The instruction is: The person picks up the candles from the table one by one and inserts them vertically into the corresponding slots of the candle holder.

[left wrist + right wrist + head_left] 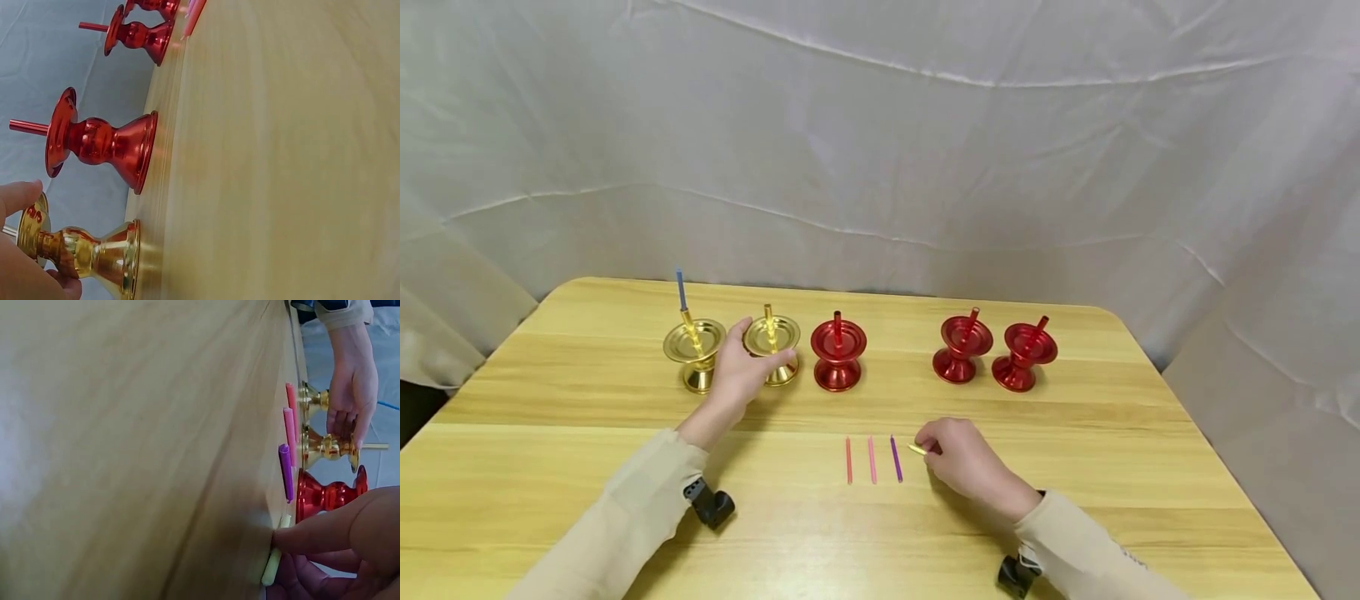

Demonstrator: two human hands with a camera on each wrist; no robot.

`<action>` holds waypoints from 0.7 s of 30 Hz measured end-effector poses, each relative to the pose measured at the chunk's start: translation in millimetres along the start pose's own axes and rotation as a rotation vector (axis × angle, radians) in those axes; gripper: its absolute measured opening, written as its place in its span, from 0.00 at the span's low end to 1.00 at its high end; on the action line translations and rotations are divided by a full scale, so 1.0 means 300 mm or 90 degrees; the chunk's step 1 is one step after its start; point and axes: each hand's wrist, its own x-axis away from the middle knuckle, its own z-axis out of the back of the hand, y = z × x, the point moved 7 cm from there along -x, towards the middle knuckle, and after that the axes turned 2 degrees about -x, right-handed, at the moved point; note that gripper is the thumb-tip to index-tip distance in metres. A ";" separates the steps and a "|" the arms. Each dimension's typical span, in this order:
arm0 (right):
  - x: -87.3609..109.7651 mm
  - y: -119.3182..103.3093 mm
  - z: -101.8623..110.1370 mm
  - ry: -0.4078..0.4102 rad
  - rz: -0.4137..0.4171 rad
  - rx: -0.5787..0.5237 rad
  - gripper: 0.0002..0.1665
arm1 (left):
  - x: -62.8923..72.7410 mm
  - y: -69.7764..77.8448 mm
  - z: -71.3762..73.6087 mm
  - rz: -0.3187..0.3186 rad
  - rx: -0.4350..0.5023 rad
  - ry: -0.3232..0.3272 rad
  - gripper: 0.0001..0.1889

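My left hand [739, 373] holds the second gold candle holder [784, 332] by its dish. In the left wrist view, the thumb lies at the dish's rim and fingertips curl beneath it. That holder's upright tube carries no candle, while the gold holder [698, 379] to its left bears a thin blue candle [681, 290]. Low over the table, my right hand [961, 457] pinches a small yellow candle [272, 565] between thumb and fingers. Beside it, a purple candle [897, 459], a pink candle [872, 460] and a coral candle [849, 460] lie in a row.
A red candle holder [838, 372] stands just right of the gold pair. Farther right are two more, a red holder [955, 365] and the rightmost red holder [1015, 372]. All stand on the wooden table [790, 533], with a pale curtain [880, 150] behind.
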 end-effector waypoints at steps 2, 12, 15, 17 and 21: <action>-0.002 -0.008 -0.003 -0.006 0.017 0.014 0.12 | -0.001 -0.003 0.001 0.001 0.004 0.001 0.49; -0.040 0.006 0.039 0.019 -0.015 -0.032 0.10 | -0.002 -0.006 0.001 -0.003 0.017 0.005 0.49; -0.055 0.020 0.046 0.022 -0.040 -0.065 0.09 | -0.001 -0.007 0.000 -0.005 0.016 0.006 0.49; -0.066 0.025 0.048 0.027 -0.042 -0.087 0.08 | -0.001 -0.009 -0.001 -0.006 0.016 0.006 0.49; -0.092 0.016 0.051 0.034 -0.029 -0.130 0.07 | 0.002 -0.014 -0.001 -0.010 0.016 0.007 0.49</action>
